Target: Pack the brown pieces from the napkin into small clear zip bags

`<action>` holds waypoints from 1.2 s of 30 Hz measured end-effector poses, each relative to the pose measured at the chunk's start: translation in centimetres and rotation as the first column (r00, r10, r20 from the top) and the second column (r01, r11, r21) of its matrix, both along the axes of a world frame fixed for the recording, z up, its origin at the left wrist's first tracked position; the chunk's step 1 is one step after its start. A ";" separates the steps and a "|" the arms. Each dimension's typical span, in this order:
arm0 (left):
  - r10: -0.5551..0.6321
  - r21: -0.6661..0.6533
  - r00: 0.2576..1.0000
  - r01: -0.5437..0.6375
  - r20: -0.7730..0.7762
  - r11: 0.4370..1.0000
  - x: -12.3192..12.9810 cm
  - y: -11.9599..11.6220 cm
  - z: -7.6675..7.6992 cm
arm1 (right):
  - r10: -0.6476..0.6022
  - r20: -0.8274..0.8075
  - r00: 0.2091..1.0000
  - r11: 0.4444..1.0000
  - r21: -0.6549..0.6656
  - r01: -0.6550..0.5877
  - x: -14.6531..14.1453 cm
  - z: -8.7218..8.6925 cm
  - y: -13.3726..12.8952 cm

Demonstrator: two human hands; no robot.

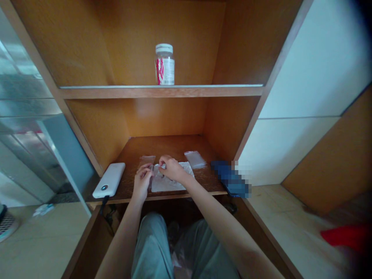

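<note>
Plastic (151,168), clear, probably light, limp and slippery, best pinched at its edge, is gripped by the left hand (142,180) beside the left edge of the white sheet (165,185) on the shelf (162,144); the right hand's (172,169) grip state is indeterminable.

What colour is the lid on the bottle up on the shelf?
White; the head view shows the lid best.
</note>
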State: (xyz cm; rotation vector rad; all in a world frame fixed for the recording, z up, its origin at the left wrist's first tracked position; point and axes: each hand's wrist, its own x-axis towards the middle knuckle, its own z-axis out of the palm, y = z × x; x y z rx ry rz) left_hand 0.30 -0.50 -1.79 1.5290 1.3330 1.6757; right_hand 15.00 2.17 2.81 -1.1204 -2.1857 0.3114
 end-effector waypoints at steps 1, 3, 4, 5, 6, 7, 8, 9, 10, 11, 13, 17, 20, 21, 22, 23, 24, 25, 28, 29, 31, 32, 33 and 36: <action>0.002 -0.005 1.000 -0.002 -0.012 1.000 0.0 0.0 0.0 | 0.070 -0.007 0.998 0.997 0.040 -0.070 0.2 0.0 0.0; -0.002 -0.005 0.999 0.002 -0.039 1.000 0.0 0.0 0.0 | 0.196 0.011 0.981 0.975 0.101 -0.196 0.5 0.0 0.0; -0.010 -0.001 0.998 0.010 -0.055 1.000 0.0 0.1 0.0 | 0.239 0.034 0.970 0.963 0.121 -0.242 0.6 0.0 0.1; -0.024 0.004 0.997 0.024 -0.073 1.000 0.0 0.1 0.0 | 0.269 0.066 0.961 0.952 0.135 -0.276 0.7 0.0 0.1; -0.043 0.009 0.995 0.044 -0.094 0.999 0.0 0.1 0.0 | 0.288 0.109 0.951 0.942 0.146 -0.302 0.7 0.0 0.0; -0.064 0.010 0.991 0.066 -0.115 0.998 0.0 0.1 0.0 | 0.294 0.160 0.942 0.935 0.155 -0.318 0.8 0.0 0.0; -0.085 0.005 0.987 0.087 -0.135 0.996 0.0 0.1 0.1 | 0.291 0.213 0.933 0.931 0.162 -0.327 0.8 0.1 -0.1; -0.102 -0.002 0.983 0.103 -0.150 0.995 0.0 0.0 0.1 | 0.281 0.262 0.923 0.929 0.169 -0.330 0.9 0.2 -0.1; -0.115 -0.011 0.980 0.114 -0.160 0.993 0.0 0.0 0.2 | 0.269 0.299 0.916 0.928 0.175 -0.330 0.9 0.3 -0.2; -0.121 -0.013 0.980 0.121 -0.160 0.993 0.0 -0.1 0.2 | 0.258 0.322 0.911 0.929 0.177 -0.326 1.0 0.5 -0.2; -0.132 0.002 0.983 0.133 -0.125 0.991 0.0 -0.2 0.3 | 0.248 0.324 0.913 0.936 0.161 -0.312 1.2 0.9 -0.2; -0.187 0.043 0.982 0.187 0.011 0.981 0.1 -0.4 0.2 | 0.277 0.195 0.941 0.954 0.060 -0.293 2.1 1.3 0.5; -0.253 0.013 0.967 0.253 -0.016 0.967 0.1 -0.5 0.3 | 0.344 0.082 0.935 0.938 0.013 -0.347 2.8 1.0 1.2; -0.274 0.000 0.960 0.274 -0.049 0.962 0.2 -0.5 0.4 | 0.357 0.061 0.932 0.934 0.000 -0.358 3.1 0.9 1.4; -0.287 -0.010 0.954 0.287 -0.088 0.958 0.3 -0.6 0.5 | 0.360 0.049 0.932 0.933 -0.016 -0.360 3.3 0.7 1.5; -0.290 -0.019 0.947 0.291 -0.138 0.957 0.3 -0.6 0.6 | 0.356 0.042 0.934 0.934 -0.035 -0.355 3.5 0.6 1.7; -0.286 -0.027 0.938 0.286 -0.197 0.958 0.4 -0.6 0.6 | 0.349 0.038 0.936 0.936 -0.055 -0.346 3.7 0.6 1.8; -0.271 -0.032 0.927 0.272 -0.259 0.962 0.5 -0.6 0.6 | 0.341 0.032 0.939 0.938 -0.075 -0.338 3.8 0.6 1.8; -0.226 -0.042 0.892 0.228 -0.392 0.973 0.6 -0.5 0.5 | 0.338 0.007 0.941 0.935 -0.122 -0.334 4.1 0.8 1.8; -0.225 -0.046 0.887 0.225 -0.403 0.973 0.6 -0.5 0.4 | 0.349 -0.002 0.937 0.928 -0.137 -0.346 4.2 0.9 1.8; -0.238 -0.057 0.892 0.234 -0.385 0.970 0.7 -0.5 0.2 | 0.376 -0.019 0.926 0.909 -0.184 -0.373 4.4 1.1 1.7; -0.252 -0.064 0.895 0.246 -0.367 0.967 0.7 -0.5 0.2 | 0.384 -0.031 0.923 0.899 -0.216 -0.381 4.5 1.2 1.7; -0.266 -0.070 0.898 0.259 -0.349 0.963 0.7 -0.5 0.2 | 0.386 -0.044 0.922 0.888 -0.251 -0.384 4.5 1.3 1.7; -0.293 -0.066 0.904 0.288 -0.311 0.955 0.8 -0.5 0.2 | 0.368 -0.081 0.926 0.870 -0.322 -0.373 4.5 1.4 1.6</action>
